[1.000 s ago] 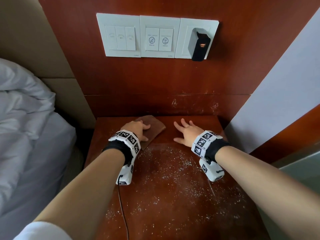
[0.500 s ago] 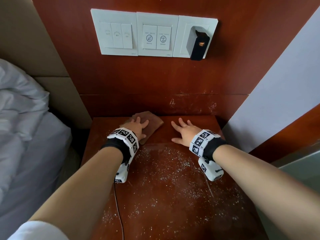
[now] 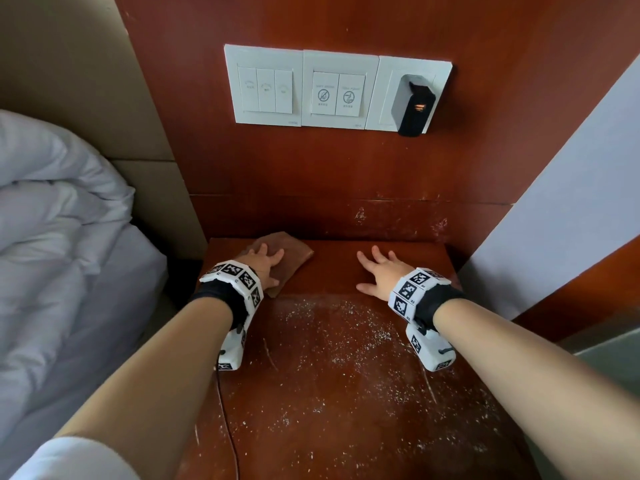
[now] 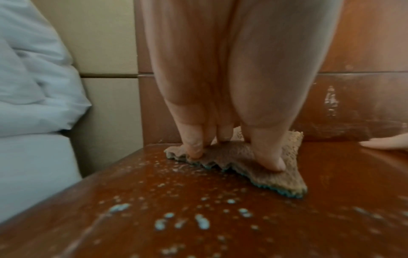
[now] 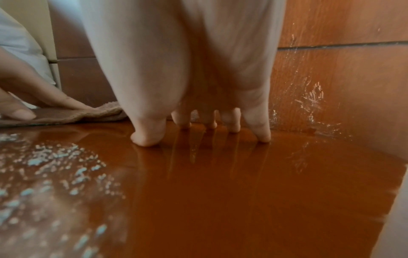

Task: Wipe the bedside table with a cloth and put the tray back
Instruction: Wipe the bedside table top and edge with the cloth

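left hand is pressing the brown cloth flat with fingers spread at the back left of the bedside table, right hand is bracing on bare wood, fingers splayed and holding nothing. the white crumbs are probably getting swept off the front edge or left behind under the forearms. tray is not showing in any view; bedding and the charger in the switch panel are sitting clear of the wipe.

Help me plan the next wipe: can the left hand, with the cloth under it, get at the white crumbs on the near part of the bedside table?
Probably yes. The left hand presses the brown cloth at the back; the crumbs begin just in front, with only bare bedside table between.
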Demonstrator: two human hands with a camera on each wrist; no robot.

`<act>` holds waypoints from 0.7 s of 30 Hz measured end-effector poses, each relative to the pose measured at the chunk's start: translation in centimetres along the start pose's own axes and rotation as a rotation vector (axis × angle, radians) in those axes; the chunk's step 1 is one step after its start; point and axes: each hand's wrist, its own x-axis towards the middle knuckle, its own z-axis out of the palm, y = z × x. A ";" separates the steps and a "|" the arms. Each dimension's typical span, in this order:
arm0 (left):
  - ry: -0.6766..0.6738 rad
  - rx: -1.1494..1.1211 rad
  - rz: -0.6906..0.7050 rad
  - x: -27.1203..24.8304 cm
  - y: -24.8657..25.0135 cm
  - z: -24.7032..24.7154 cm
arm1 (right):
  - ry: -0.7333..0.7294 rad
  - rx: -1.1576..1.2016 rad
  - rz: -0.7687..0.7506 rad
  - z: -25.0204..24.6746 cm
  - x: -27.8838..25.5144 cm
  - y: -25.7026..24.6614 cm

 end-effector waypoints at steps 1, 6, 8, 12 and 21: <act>0.000 -0.005 -0.018 0.1 -0.6 0.0 | 0.002 0.001 -0.004 0.0 0.0 0.0; 0.002 -0.010 -0.058 0.3 -1.0 -0.1 | 0.010 0.007 -0.015 0.3 0.3 0.3; 0.004 -0.018 -0.061 0.4 -0.8 0.0 | 0.012 0.006 -0.016 0.4 0.4 0.3; 0.020 -0.028 -0.055 0.2 -0.8 0.3 | 0.008 0.005 -0.016 0.3 0.5 0.4; 0.059 -0.069 -0.072 -1.6 -0.2 1.7 | 0.020 -0.060 -0.031 -0.1 0.5 0.4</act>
